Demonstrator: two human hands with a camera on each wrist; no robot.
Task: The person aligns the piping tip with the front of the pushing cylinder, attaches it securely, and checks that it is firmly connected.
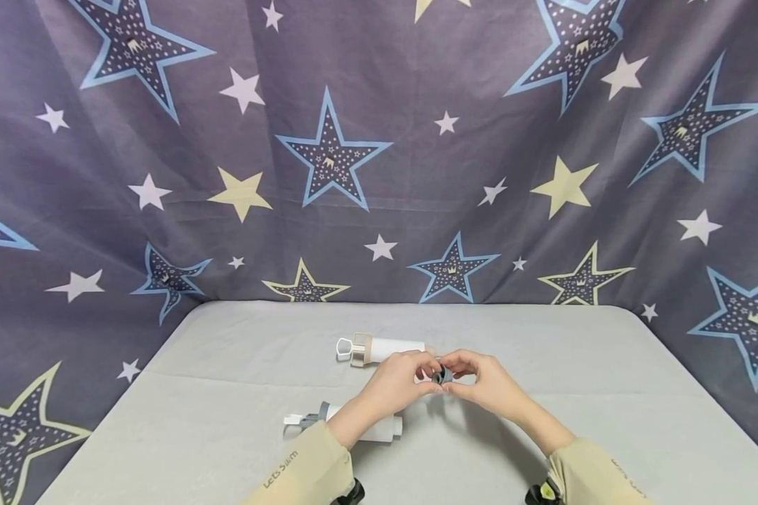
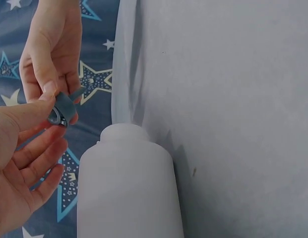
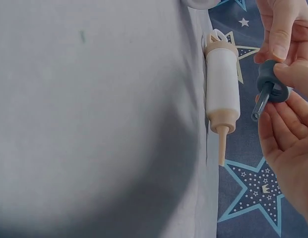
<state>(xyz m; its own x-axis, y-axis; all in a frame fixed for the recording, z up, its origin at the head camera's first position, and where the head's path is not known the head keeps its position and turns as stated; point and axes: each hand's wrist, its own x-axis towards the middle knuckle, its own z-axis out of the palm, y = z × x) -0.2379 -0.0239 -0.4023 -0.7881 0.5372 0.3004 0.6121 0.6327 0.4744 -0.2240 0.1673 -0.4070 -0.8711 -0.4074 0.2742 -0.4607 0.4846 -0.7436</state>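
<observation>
A small grey-blue nozzle cap (image 1: 442,376) with a narrow tube is held up above the table between both hands. My left hand (image 1: 396,382) pinches one side of it with thumb and fingers. From the other side my right hand (image 1: 489,386) grips it by thumb and fingers. In the right wrist view the tube of the nozzle cap (image 3: 267,91) points down and left, and an opening shows in its wall. Left of the hands lies a white syringe-like tube with a grey collar (image 1: 379,429), partly covered by the left forearm.
Behind the hands lies a second white syringe-like tube (image 1: 394,348) with beige ends, a beige tip and a ring handle. A grey cloth covers the table (image 1: 606,393). A star-patterned curtain (image 1: 404,140) hangs at the table's far edge.
</observation>
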